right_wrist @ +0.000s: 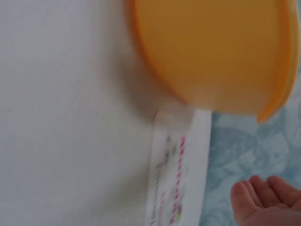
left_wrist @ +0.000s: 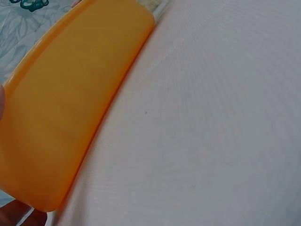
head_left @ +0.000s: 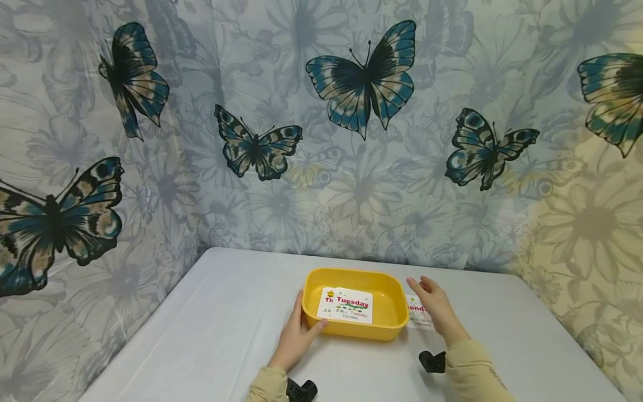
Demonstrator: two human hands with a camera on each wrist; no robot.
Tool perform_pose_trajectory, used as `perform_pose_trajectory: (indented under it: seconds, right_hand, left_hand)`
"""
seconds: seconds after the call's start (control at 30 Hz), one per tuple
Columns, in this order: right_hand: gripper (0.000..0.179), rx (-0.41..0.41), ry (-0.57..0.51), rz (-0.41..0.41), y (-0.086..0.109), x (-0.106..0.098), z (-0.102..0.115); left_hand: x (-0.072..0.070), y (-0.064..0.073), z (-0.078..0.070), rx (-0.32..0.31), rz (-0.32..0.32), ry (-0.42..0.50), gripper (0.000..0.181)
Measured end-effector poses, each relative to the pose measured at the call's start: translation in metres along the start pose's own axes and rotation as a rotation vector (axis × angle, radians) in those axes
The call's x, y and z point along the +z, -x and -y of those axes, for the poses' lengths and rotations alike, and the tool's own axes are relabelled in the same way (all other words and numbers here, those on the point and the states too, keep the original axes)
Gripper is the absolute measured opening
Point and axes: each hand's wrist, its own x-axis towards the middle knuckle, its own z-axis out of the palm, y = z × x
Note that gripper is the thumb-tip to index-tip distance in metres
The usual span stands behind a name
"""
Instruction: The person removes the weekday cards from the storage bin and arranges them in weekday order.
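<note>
A yellow plastic box [head_left: 361, 331] stands on the table, and its wall fills much of the left wrist view. My left hand [head_left: 295, 336] grips its left end, thumb at the near rim and fingers around the side. Inside lies a white "Tuesday" card [head_left: 355, 314], overlapping another card [head_left: 326, 301] whose text begins "Th". A "Monday" card [right_wrist: 171, 183] lies on the table just right of the box. Above that card hovers my right hand [head_left: 438, 310], partly hiding it; its fingers are loosely bent, with nothing in them.
A white cloth covers the table [head_left: 201, 329]. Behind it hangs a floral backdrop [head_left: 361, 195] with printed butterflies. Each wrist carries a black device, such as the one near the right sleeve [head_left: 477, 371].
</note>
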Motion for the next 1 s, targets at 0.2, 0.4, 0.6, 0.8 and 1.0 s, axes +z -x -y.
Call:
perform_pose_trajectory:
  seconds: [0.2,0.4,0.6,0.8,1.0]
  right_hand:
    - [0.083,-0.084,-0.062,0.000,0.005,0.018,0.023]
    - [0.080,-0.123,-0.118,0.019,0.005,0.035,0.032]
    - [0.084,-0.171,-0.085,0.049,0.004,0.048,0.036]
    - [0.080,-0.234,-0.035,0.100,0.001,0.059,0.036]
    - [0.084,-0.237,-0.054,0.125,0.001,0.070,0.035]
  left_hand:
    - [0.000,-0.001,0.003,0.001,0.005,0.006,0.095]
    - [0.000,-0.001,0.003,-0.006,0.009,0.013,0.095]
    - [0.001,0.000,0.002,-0.003,0.012,0.007,0.096]
    - [0.000,-0.001,0.003,0.001,0.012,0.008,0.095]
    - [0.000,-0.001,0.004,0.007,0.006,0.005,0.096]
